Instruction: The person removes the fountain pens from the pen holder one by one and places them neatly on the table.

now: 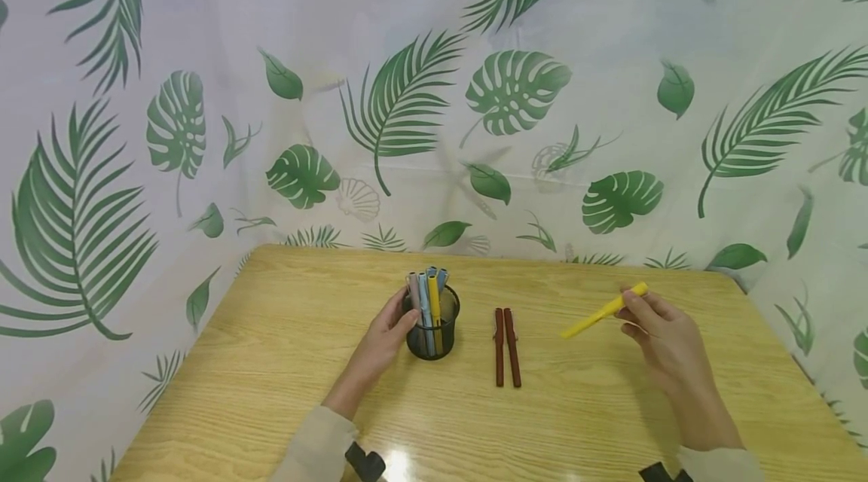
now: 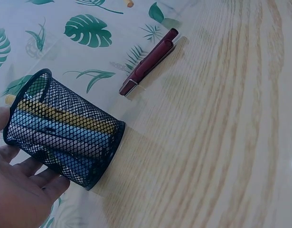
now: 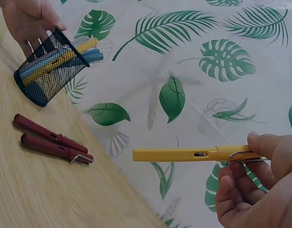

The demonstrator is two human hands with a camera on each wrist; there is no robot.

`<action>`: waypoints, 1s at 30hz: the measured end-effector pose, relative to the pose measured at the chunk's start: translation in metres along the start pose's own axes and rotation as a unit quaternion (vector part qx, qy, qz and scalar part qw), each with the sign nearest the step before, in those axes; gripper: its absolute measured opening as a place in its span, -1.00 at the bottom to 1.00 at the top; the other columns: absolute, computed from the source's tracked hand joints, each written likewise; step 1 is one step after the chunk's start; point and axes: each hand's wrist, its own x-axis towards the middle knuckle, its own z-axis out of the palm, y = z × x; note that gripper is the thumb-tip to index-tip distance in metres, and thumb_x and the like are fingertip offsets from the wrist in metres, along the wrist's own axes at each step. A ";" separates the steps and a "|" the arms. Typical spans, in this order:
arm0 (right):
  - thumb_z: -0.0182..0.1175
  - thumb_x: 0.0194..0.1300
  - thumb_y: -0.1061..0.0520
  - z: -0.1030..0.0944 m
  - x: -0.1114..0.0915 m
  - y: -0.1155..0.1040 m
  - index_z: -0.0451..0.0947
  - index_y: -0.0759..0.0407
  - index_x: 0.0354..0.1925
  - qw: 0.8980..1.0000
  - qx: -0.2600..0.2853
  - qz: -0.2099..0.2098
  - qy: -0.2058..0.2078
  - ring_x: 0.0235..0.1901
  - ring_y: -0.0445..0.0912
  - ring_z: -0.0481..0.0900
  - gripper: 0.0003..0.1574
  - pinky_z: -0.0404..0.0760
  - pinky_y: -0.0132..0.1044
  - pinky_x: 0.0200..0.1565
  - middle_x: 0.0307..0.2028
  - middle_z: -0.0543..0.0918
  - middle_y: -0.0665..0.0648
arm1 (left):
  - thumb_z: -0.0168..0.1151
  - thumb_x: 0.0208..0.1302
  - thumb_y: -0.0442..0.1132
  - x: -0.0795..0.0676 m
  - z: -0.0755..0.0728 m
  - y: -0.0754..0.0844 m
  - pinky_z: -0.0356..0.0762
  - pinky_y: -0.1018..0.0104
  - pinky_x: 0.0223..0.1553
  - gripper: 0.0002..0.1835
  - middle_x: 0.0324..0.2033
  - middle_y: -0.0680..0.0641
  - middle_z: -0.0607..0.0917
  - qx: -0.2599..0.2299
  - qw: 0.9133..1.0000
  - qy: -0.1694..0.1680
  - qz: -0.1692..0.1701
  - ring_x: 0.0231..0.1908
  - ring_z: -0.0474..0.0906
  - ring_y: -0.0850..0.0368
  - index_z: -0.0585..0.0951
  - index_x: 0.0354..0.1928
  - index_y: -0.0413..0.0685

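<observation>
My left hand [image 1: 388,337] grips a black mesh pen cup [image 2: 72,128] from its left side, thumb near the rim. Inside the cup stand several pens: a yellow pen [image 1: 435,297], blue ones and a greyish one. Off to the right, my right hand [image 1: 667,346] pinches a yellow fountain pen [image 3: 183,154] by its clip end, between thumb and fingers. It is held above the table, its other end pointing left. Between the hands, two dark red pens [image 1: 505,346] lie nearly side by side on the table, their clips at the far end.
The wooden table [image 1: 271,376] reaches back to a white curtain [image 1: 434,120] printed with green leaves, which also runs along both sides. A bright light reflection shows on the table's near part. Black straps [image 1: 365,461] sit at the wrists.
</observation>
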 end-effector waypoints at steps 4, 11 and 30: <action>0.21 0.52 0.22 -0.008 -0.002 -0.002 0.78 0.13 -0.16 1.000 -0.027 -0.003 0.003 -0.20 -0.21 0.65 -0.80 0.65 -0.43 -0.19 -0.14 0.76 -0.13 | 0.04 0.64 -0.03 0.000 0.000 0.000 0.07 -0.09 0.51 -0.28 0.60 -0.23 0.07 0.002 1.000 0.002 0.000 0.58 -0.03 -0.17 0.06 0.65 -0.05; 0.24 0.50 0.18 -0.017 -0.004 -0.002 0.78 0.09 -0.19 0.998 -0.068 -0.002 0.004 -0.21 -0.21 0.63 -0.83 0.65 -0.43 -0.18 -0.16 0.78 -0.14 | 0.04 0.64 -0.05 -0.001 0.000 0.000 0.07 -0.09 0.51 -0.29 0.60 -0.22 0.08 -0.001 1.000 0.001 -0.001 0.57 -0.01 -0.15 0.05 0.66 -0.04; 0.27 0.51 0.07 -0.022 0.001 0.010 0.77 0.10 -0.22 0.989 -0.141 0.041 0.009 -0.28 -0.22 0.61 -0.80 0.67 -0.41 -0.21 -0.35 0.66 -0.09 | 0.06 0.64 -0.04 -0.001 0.001 0.001 0.07 -0.11 0.50 -0.28 0.59 -0.25 0.10 0.008 1.000 0.002 0.003 0.57 -0.01 -0.19 0.06 0.65 -0.07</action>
